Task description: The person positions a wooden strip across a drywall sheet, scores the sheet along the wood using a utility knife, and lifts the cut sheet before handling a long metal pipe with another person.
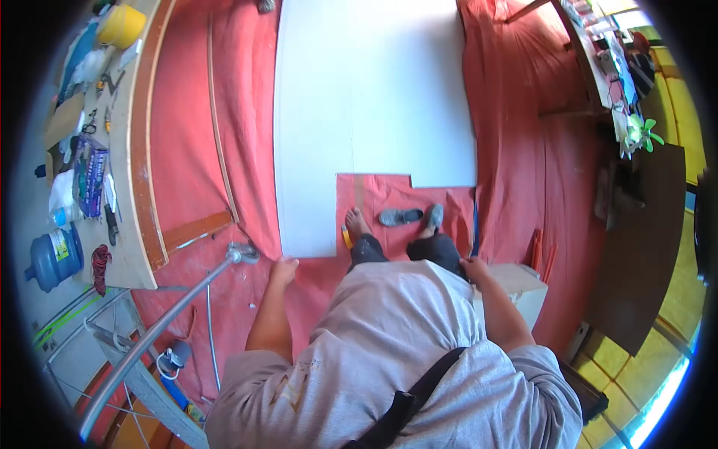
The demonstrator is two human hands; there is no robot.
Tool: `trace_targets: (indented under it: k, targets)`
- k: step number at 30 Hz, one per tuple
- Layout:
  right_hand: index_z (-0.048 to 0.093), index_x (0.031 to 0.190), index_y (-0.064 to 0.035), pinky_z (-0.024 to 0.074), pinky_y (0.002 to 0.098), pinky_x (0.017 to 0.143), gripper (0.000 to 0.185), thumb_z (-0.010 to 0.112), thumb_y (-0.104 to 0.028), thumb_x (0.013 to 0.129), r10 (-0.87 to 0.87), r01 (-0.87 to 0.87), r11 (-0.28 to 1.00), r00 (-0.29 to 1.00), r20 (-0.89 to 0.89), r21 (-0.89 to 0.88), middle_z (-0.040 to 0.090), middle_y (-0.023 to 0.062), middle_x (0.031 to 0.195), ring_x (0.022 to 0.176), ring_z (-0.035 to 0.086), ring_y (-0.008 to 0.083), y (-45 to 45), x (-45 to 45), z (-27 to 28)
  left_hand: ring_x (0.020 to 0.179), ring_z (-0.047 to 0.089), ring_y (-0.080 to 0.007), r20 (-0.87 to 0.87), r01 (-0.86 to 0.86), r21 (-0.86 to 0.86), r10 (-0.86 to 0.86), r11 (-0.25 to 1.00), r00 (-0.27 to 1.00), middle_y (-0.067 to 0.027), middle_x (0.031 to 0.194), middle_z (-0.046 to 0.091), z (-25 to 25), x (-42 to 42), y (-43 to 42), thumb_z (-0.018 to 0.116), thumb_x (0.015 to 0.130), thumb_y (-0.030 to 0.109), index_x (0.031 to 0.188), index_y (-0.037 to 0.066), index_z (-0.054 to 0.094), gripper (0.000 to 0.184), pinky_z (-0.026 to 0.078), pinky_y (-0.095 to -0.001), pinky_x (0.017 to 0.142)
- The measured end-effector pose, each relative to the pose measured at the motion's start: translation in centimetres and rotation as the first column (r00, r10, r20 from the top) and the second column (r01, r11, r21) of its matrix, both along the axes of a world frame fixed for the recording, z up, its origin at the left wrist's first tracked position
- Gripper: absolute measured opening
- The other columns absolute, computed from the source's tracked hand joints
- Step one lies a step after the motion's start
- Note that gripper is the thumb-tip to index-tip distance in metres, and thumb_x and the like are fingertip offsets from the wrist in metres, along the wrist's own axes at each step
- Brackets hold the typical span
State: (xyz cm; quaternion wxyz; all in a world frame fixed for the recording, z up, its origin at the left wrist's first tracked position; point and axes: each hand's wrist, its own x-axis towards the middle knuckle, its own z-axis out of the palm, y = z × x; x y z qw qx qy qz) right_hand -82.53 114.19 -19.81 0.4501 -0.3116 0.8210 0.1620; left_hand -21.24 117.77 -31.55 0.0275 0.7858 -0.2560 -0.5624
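My left hand [283, 271] is at the near left corner of a large white board [374, 97]; its fingers look curled. Whether it touches the board or hangs above it, I cannot tell. My right hand [474, 269] is closed at the side of my dark trousers [443, 252], seemingly on the cloth. The board lies flat with a rectangular notch cut from its near edge. Inside the notch are my bare foot [357, 222], my shod foot [434, 217] and a loose grey shoe [401, 217]. A yellow-handled tool [347, 237] lies by the bare foot.
Red sheeting [516, 172] covers the floor. On the left, a workbench [138, 161] carries tools, a blue water jug [56, 258] and a yellow roll [121, 27]. A metal pole [161, 329] slants nearby. Behind my right hand stands a pale box [516, 288]; a brown panel [636, 247] is farther right.
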Motion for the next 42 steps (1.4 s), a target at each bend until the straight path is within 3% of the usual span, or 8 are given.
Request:
trace_targets:
  k: [3, 12, 15, 18, 27, 31, 34, 42]
  targets:
    - [0.072, 0.119, -0.0029, 0.0582, 0.0450, 0.080, 0.050, 0.069, -0.045, 0.093, -0.018, 0.019, 0.997, 1.000, -0.018, 0.069, 0.074, 0.0198, 0.108, 0.098, 0.073, 0.0337, -1.9, 0.7, 2.7, 0.124, 0.064, -0.0323, 0.128, 0.187, -0.021, -0.183, 0.982, 0.975, -0.0229, 0.132, 0.066, 2.3, -1.3, -3.2, 0.070, 0.090, 0.032, 0.135, 0.000, 0.062, 0.056, 0.048, -0.0378, 0.106]
    - [0.073, 0.118, -0.0041, 0.0572, 0.0386, 0.070, 0.050, 0.075, -0.046, 0.089, 0.044, -0.045, 0.998, 0.999, -0.008, -0.047, 0.074, 0.0125, 0.099, 0.084, 0.071, 0.0245, -5.5, -4.7, 0.6, 0.124, 0.063, -0.0353, 0.008, 0.160, 0.055, -0.161, 0.986, 0.987, -0.0245, 0.133, 0.065, -0.3, -6.7, -5.5, 0.070, 0.088, 0.036, 0.135, 0.001, 0.063, 0.059, 0.049, -0.0383, 0.106]
    - [0.073, 0.115, -0.0044, 0.0577, 0.0388, 0.070, 0.049, 0.075, -0.046, 0.089, 0.038, -0.034, 0.996, 0.998, 0.047, -0.082, 0.074, 0.0113, 0.097, 0.086, 0.071, 0.0234, -6.7, -7.1, 0.0, 0.053, 0.051, -0.0138, 0.061, 0.262, -0.002, -0.261, 0.965, 0.963, -0.0089, 0.084, 0.067, -2.5, -8.8, -5.1, 0.072, 0.091, 0.030, 0.139, 0.004, 0.061, 0.056, 0.043, -0.0332, 0.048]
    - [0.071, 0.118, -0.0049, 0.0582, 0.0398, 0.071, 0.050, 0.075, -0.046, 0.089, 0.035, -0.027, 0.994, 0.996, 0.077, -0.101, 0.074, 0.0104, 0.100, 0.089, 0.071, 0.0237, -8.0, -10.2, -1.1, 0.117, 0.067, -0.0325, 0.053, 0.209, 0.060, -0.212, 0.976, 0.976, -0.0225, 0.130, 0.067, -0.2, -12.0, -5.4, 0.069, 0.088, 0.035, 0.137, 0.000, 0.062, 0.061, 0.052, -0.0388, 0.099]
    - [0.065, 0.129, -0.0023, 0.0574, 0.0434, 0.070, 0.058, 0.074, -0.045, 0.090, 0.019, -0.010, 0.999, 0.968, 0.251, -0.037, 0.071, 0.0132, 0.104, 0.088, 0.069, 0.0255, -14.1, -23.9, -3.8, 0.106, 0.070, -0.0317, -0.067, -0.110, 0.110, 0.118, 0.988, 0.991, -0.0226, 0.120, 0.071, 2.5, -26.0, 0.7, 0.071, 0.088, 0.029, 0.128, -0.001, 0.066, 0.051, 0.056, -0.0423, 0.087]
    - [0.062, 0.133, -0.0045, 0.0569, 0.0479, 0.078, 0.060, 0.071, -0.048, 0.092, -0.017, 0.013, 1.000, 0.966, 0.258, 0.018, 0.067, 0.0120, 0.111, 0.096, 0.066, 0.0264, -15.8, -30.9, -4.1, 0.085, 0.071, -0.0262, 0.091, 0.023, -0.089, -0.015, 0.996, 0.996, -0.0134, 0.099, 0.073, 4.2, -33.3, 2.1, 0.071, 0.092, 0.033, 0.131, 0.000, 0.063, 0.052, 0.057, -0.0414, 0.072]
    - [0.060, 0.136, -0.0052, 0.0567, 0.0504, 0.080, 0.060, 0.071, -0.045, 0.093, -0.133, 0.120, 0.991, 0.957, 0.259, 0.065, 0.065, 0.0124, 0.115, 0.100, 0.065, 0.0293, -16.4, -34.2, -4.9, 0.118, 0.066, -0.0303, 0.157, 0.208, -0.038, -0.200, 0.977, 0.967, -0.0200, 0.128, 0.069, 6.6, -36.9, 1.2, 0.074, 0.090, 0.035, 0.135, -0.002, 0.062, 0.059, 0.053, -0.0391, 0.098]
    - [0.060, 0.132, -0.0030, 0.0548, 0.0533, 0.087, 0.058, 0.069, -0.047, 0.095, 0.127, -0.152, 0.987, 0.938, 0.324, 0.053, 0.062, 0.0177, 0.125, 0.106, 0.063, 0.0326, -20.2, -31.4, -4.3, 0.119, 0.066, -0.0310, -0.026, -0.257, -0.149, 0.256, 0.955, 0.966, -0.0196, 0.131, 0.067, 2.7, -39.8, 4.4, 0.076, 0.086, 0.039, 0.139, -0.002, 0.059, 0.069, 0.052, -0.0401, 0.100]
